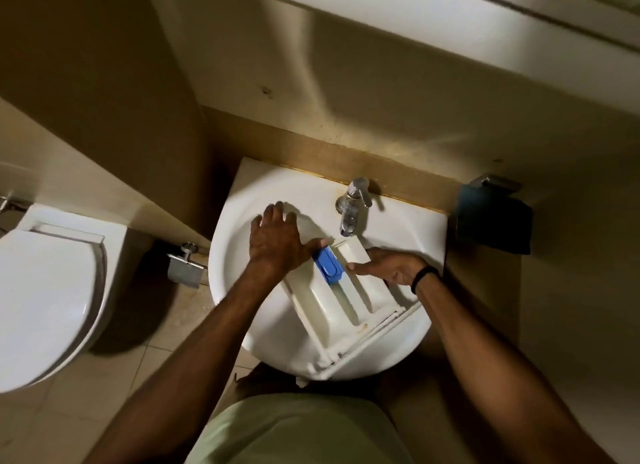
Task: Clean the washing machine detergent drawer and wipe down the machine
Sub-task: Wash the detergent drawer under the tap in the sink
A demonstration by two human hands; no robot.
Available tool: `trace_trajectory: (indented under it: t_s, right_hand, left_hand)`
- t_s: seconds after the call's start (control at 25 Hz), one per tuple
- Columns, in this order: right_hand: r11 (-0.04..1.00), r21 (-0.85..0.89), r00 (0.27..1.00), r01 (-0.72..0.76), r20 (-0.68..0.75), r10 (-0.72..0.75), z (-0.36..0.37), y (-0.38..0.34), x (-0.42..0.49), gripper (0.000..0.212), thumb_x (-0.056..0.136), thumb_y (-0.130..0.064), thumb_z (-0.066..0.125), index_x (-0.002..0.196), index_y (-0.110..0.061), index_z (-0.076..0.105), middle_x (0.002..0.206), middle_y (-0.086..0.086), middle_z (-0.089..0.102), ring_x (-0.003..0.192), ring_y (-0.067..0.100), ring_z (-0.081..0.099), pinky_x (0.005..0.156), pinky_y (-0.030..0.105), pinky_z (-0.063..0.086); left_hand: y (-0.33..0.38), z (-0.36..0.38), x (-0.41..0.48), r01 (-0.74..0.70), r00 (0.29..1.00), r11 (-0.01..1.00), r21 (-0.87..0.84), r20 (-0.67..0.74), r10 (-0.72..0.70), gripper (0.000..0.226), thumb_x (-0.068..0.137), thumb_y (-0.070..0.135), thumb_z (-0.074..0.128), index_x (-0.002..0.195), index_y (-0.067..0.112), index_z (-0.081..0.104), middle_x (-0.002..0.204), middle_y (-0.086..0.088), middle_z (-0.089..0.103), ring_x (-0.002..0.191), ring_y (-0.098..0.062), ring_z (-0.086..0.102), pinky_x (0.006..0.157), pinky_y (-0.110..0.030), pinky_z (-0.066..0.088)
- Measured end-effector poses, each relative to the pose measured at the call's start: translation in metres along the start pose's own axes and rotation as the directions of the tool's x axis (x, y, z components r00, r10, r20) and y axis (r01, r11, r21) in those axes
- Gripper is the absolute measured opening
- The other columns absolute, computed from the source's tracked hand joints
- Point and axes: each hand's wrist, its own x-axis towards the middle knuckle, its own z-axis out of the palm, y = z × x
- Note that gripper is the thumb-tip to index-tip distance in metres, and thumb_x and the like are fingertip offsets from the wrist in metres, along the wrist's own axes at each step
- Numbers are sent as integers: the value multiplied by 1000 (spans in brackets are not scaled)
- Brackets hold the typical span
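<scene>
A white detergent drawer [332, 307] lies across a white sink [235, 255], its front end pointing at the tap and its rear rails overhanging the near rim. A blue insert [327, 264] sits in its middle compartment. My left hand [275, 238] lies flat on the drawer's far left end with fingers spread and the thumb touching the blue insert. Along the drawer's right side rests my right hand [388, 264], fingers straight and pointing left, with a black band on the wrist.
A chrome tap [351, 204] stands at the back of the sink, its spout over the drawer's front end. A toilet [45, 290] with its lid down is at the left, a metal paper holder [185, 264] between them. A dark dispenser [493, 214] hangs on the right wall.
</scene>
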Motion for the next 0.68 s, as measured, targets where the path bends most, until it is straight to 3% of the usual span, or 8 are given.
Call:
trace_trajectory:
  t_s: [0.08,0.16,0.2,0.28,0.4,0.48,0.6,0.68]
  right_hand:
    - [989,-140,999,41,16,-39,-8,-18,4,75,91,-49,67,151,-18,34,146,-5,46,134,15,43,107,23,36]
    - [975,-207,997,77,5,-78,-15,-34,11,76,93,-47,66,154,-16,32,151,0,44,137,17,41,107,24,35]
    - [972,-220,995,87,-36,-97,-17,-41,15,73,92,-49,66,151,-17,38,149,0,47,135,17,44,107,25,37]
    - [947,-300,966,119,-186,-180,-18,-51,19,60,90,-52,68,139,-21,53,134,-3,60,126,19,55,103,28,43]
    - [923,-371,899,104,-362,-247,-9,-53,15,38,90,-46,68,119,-20,66,119,5,70,114,27,63,92,32,49]
    - [928,-357,796,107,-528,-295,10,-44,6,26,93,-33,65,109,-13,68,114,12,72,110,33,64,86,35,48]
    - [932,-364,447,2,-833,-326,49,-23,-6,26,92,-13,56,116,-9,66,115,15,68,112,34,58,96,41,45]
    - [904,-424,393,-52,-841,-372,71,-10,-11,29,97,-20,51,119,-9,65,122,15,62,119,31,52,103,44,42]
  left_hand:
    - [3,-4,18,40,970,998,-54,242,-26,101,81,93,37,142,14,55,149,-13,53,132,-32,53,105,-46,44]
    - [5,0,29,109,874,953,-284,485,45,93,83,92,35,120,11,65,123,-12,65,108,-28,61,98,-41,46]
    - [5,6,30,156,861,888,-432,500,92,89,85,90,37,113,11,67,113,-7,65,101,-26,60,99,-41,46]
    - [3,19,30,170,936,728,-664,340,91,78,87,87,41,92,13,64,92,-2,67,85,-21,59,95,-41,48]
    - [5,34,28,104,988,673,-733,152,12,71,92,84,35,69,18,43,66,2,52,67,-19,48,78,-38,42]
    - [10,37,27,103,991,698,-709,133,-11,70,96,81,29,68,19,45,68,2,54,68,-19,50,76,-39,40]
    - [12,40,29,120,991,736,-666,120,-52,75,99,78,21,79,15,57,80,-1,63,78,-23,57,80,-39,41]
    - [11,43,31,130,991,759,-638,115,-73,76,100,76,18,82,14,58,83,-3,63,82,-25,58,81,-39,40]
